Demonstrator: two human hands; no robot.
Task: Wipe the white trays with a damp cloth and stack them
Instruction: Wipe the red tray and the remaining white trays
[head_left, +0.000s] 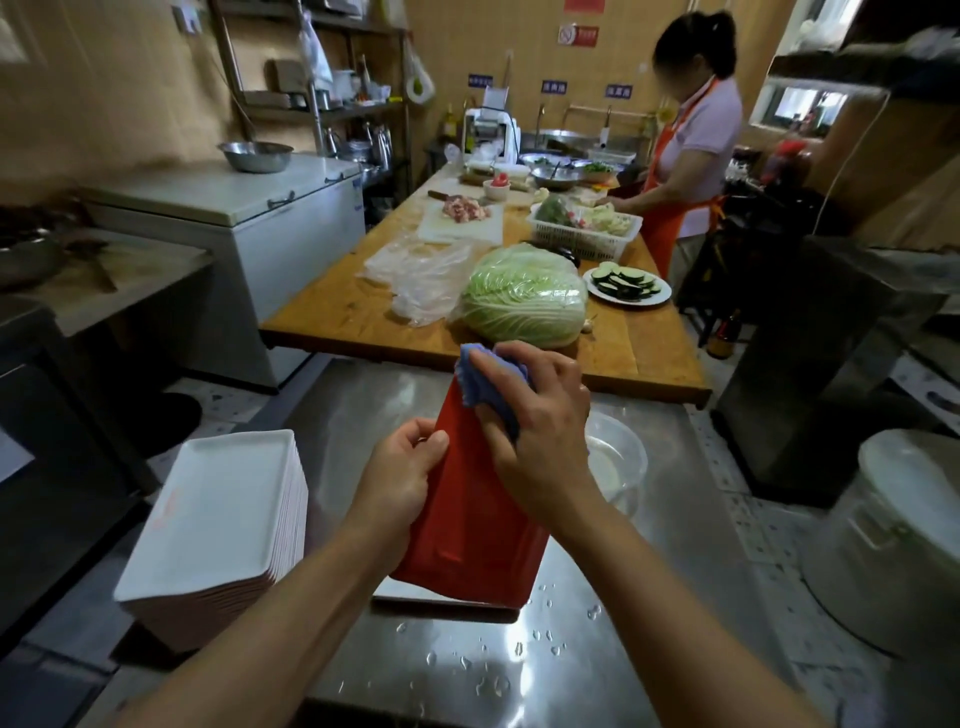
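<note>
My left hand (397, 480) grips the left edge of a tray (470, 525) with my thumb and fingers curled round it. The side of the tray I see is red. It stands tilted, with its low end on the wet steel table (649, 597). My right hand (535, 410) presses a blue cloth (485, 379) on the top part of the tray, and my fingers are curled round the cloth.

To my left is a stack of white trays (218, 514) at the edge of the steel table, just beside my left arm. To my right, partly behind my right hand, is a clear bowl (621, 457). I cannot tell what is in it. Drops of water lie on the steel near the tray.

Past the tray is a wooden table (343, 312). On it, near me, lies a big cabbage (524, 296) with a clear plastic bag (421, 275) beside it. A white plate (627, 286) holds dark green slices. A white basket (584, 234) holds vegetables. A white board (462, 221) has chopped meat on it. A person in an orange apron (685, 156) stands at the far right side of that table.

A metal bowl (255, 156) sits on a white chest freezer (234, 208) on the left. A big metal pot (893, 540) with a lid stands on the floor on the right.
</note>
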